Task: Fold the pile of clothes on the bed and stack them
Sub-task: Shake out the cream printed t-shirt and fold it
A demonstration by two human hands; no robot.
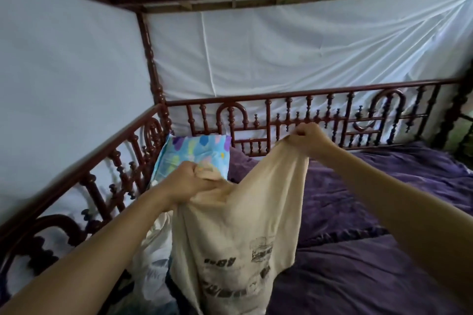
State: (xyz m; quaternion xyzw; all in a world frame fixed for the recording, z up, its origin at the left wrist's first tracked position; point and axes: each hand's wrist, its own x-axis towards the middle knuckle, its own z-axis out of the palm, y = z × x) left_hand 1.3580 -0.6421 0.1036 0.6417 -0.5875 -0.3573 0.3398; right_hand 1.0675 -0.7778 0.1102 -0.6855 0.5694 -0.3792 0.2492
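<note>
My left hand [190, 181] is closed into a fist around a bunched edge of the cream T-shirt [238, 233], fingers curled tight with the cloth gathered inside them. My right hand [309, 138] pinches another part of the same edge, the fabric caught between my thumb and bent fingers, knuckles turned up. Neither hand has a finger spread out.

Both my arms reach forward from the lower corners of the view, bare to the elbow. The right hand sits higher and farther from me than the left, so the shirt's top edge runs on a slant between them, drawn fairly taut. My left wrist bends a little downward, while my right forearm runs straight up to the hand.

The T-shirt hangs down from my two grips in the air above the bed [371, 276], which has a purple cover. Its dark printed design shows low on the cloth, too blurred to read. The bottom of the shirt drops out of view, so I cannot tell whether it touches the bed.

Below my left forearm lies a pale garment [153, 250], crumpled. Behind my left hand a patterned pillow [194, 153] leans in the corner of the carved red-brown rail [281, 115], with a white curtain [281, 46] stretched behind it.
</note>
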